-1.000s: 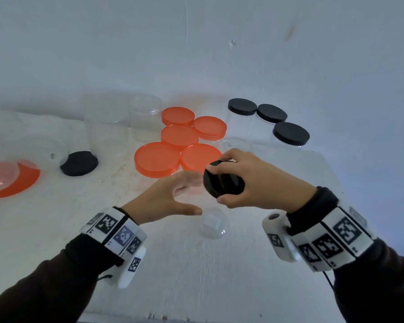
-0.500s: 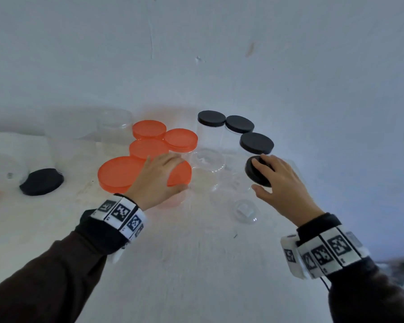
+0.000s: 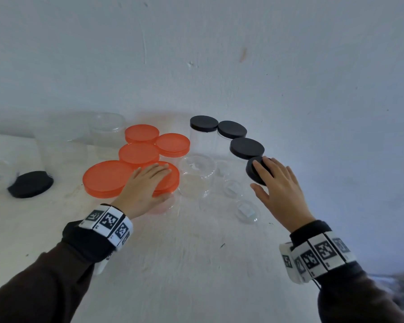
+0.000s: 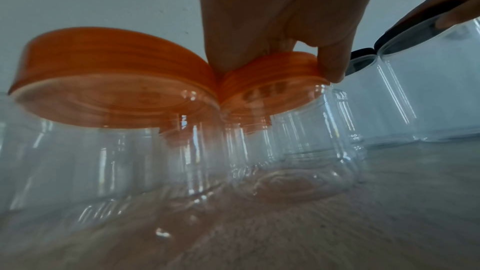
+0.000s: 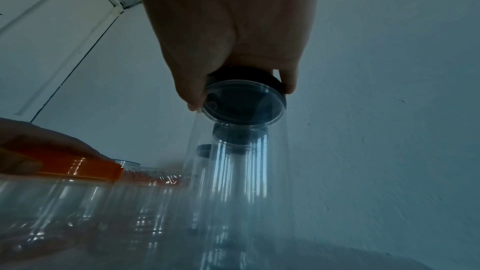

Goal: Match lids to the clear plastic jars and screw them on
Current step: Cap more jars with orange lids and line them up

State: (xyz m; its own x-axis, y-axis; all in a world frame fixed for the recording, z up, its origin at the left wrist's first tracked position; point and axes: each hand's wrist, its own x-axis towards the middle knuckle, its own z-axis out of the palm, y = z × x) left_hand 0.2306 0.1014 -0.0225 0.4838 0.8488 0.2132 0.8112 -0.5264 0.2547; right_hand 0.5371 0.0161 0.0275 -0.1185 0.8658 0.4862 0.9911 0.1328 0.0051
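Observation:
My right hand (image 3: 269, 177) grips the black lid (image 3: 254, 170) of a clear jar (image 5: 233, 182) at the near end of a row of three black-lidded jars (image 3: 246, 148). In the right wrist view the thumb and a finger curl round the lid's rim (image 5: 246, 98). My left hand (image 3: 149, 183) lies on the orange lid (image 3: 170, 180) of the nearest orange-lidded jar, thumb (image 4: 333, 63) hooked over the rim. An uncapped clear jar (image 3: 197, 169) stands between my hands.
Several more orange-lidded jars (image 3: 107, 178) cluster left of centre. A loose black lid (image 3: 30, 184) lies at the far left, with tall uncapped jars (image 3: 107, 131) behind. Two small clear jars (image 3: 246, 210) stand near my right hand. The wall is close behind.
My right hand carried the black-lidded jar from front centre to the right, beside the black-lidded row. My left hand let go of that jar and moved forward onto the orange lid.

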